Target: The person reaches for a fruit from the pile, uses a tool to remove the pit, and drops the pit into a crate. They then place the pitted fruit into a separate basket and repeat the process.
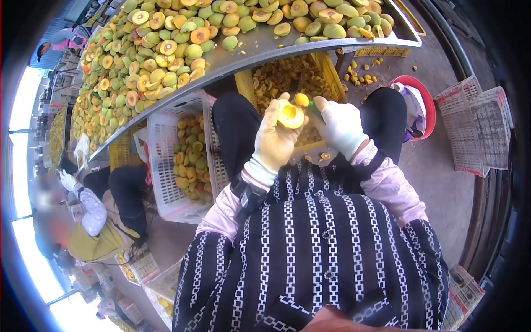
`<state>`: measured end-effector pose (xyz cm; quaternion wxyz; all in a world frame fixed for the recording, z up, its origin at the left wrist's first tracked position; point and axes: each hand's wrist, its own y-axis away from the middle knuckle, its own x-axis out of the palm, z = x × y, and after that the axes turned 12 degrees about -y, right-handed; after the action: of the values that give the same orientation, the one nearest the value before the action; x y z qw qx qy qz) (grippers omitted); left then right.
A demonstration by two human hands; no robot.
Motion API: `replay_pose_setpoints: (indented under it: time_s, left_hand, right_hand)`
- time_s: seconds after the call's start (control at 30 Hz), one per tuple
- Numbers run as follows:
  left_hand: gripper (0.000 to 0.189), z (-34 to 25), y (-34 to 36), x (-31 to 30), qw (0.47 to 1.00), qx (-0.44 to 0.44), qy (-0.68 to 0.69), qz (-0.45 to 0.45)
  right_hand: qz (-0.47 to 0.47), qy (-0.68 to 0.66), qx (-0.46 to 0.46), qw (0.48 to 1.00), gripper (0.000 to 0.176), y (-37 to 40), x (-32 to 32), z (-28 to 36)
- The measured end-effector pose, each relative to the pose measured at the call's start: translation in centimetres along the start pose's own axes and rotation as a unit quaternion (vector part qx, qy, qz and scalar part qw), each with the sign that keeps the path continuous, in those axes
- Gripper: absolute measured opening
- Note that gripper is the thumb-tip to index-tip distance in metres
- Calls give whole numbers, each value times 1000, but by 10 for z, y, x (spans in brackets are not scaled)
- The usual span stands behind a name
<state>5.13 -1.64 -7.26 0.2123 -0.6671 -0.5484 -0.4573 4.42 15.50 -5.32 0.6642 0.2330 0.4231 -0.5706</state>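
My left hand [276,133], in a stained white glove, is closed around a yellow peach half [290,114] with its hollowed cut face turned up. My right hand [338,120], in a cleaner white glove, grips a green-handled tool [316,108]; its working end cannot be made out. Between the two hands, just above the peach half, shows a small round yellow piece [301,99], perhaps a pit. Both hands are above a yellow crate [331,72] between my knees, which holds many brown-yellow pits and scraps.
A metal table [260,47] ahead carries a large heap of peach halves [160,50]. At my left stands a white crate [163,160] of peaches, with a seated co-worker [99,221] beyond. On the right are a red tub [428,105], white baskets [475,124] and fallen pieces [362,74].
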Motion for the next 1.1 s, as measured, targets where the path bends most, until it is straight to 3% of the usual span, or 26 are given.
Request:
replay_pose_setpoints:
  time_s: [0.1,0.17,0.23,0.3,0.37,0.43,0.5,0.53,0.57,0.67,0.7,0.73,0.77,0.83,0.87,0.9,0.97,1.03,1.07,1.1]
  left_hand:
    - [35,-2,1,-4,999,-7,8,31]
    - [34,-5,3,3,1000,-8,-19,1]
    - [35,-5,4,6,952,42,-291,-84]
    - [37,-5,5,14,945,66,-310,-77]
    - [36,0,0,14,847,190,-490,-83]
    - [35,2,-6,5,840,198,-493,-112]
    - [32,6,-18,-17,812,244,-499,-176]
    - [28,-3,-16,-4,899,183,-332,-220]
    - [24,-11,-18,-7,898,181,-325,-235]
    - [26,-18,-19,-23,931,162,-247,-216]
    - [29,-17,-18,-24,974,127,-104,-154]
    - [34,-14,-16,-24,992,84,41,-87]
    - [34,-8,-16,-17,993,77,40,-83]
    - [42,13,-15,2,973,188,-105,-78]
    - [45,16,-10,16,976,164,-125,-66]
    - [47,14,-6,18,969,131,-202,-59]
    - [45,3,-5,13,989,55,-138,16]
    - [35,-5,-2,5,987,39,-147,49]
    - [35,-8,-1,-3,988,19,-139,60]
    - [35,-8,0,-9,989,-1,-131,70]
  right_hand:
    - [-71,-23,-38,996,25,2,-1,-6]
    - [-103,-58,-44,992,26,2,-3,-7]
    - [-44,-109,-20,993,27,3,-4,-7]
    - [21,-116,-22,993,24,6,-6,-2]
    - [66,-142,-19,987,25,11,-3,4]
    - [64,-150,-23,986,24,12,-1,10]
    - [91,8,-87,992,21,12,-1,8]
    - [109,11,-99,989,19,15,-2,13]
    - [127,14,-110,986,18,19,-3,17]
    - [43,-159,-4,986,24,11,10,4]
    - [25,-226,54,972,27,5,13,-4]
    - [111,-522,269,802,31,-2,-3,7]
    - [118,-609,259,741,34,-2,-4,4]
    - [129,-710,277,634,34,-7,-3,14]
    - [167,-724,254,620,32,-10,1,14]
    - [144,-756,201,607,30,-6,2,18]
    - [123,-705,197,670,32,-9,-11,15]
    - [19,-526,59,849,39,-15,5,3]
    - [1,-312,60,948,43,-12,-4,-1]
    - [-37,-286,42,957,44,-12,-8,1]
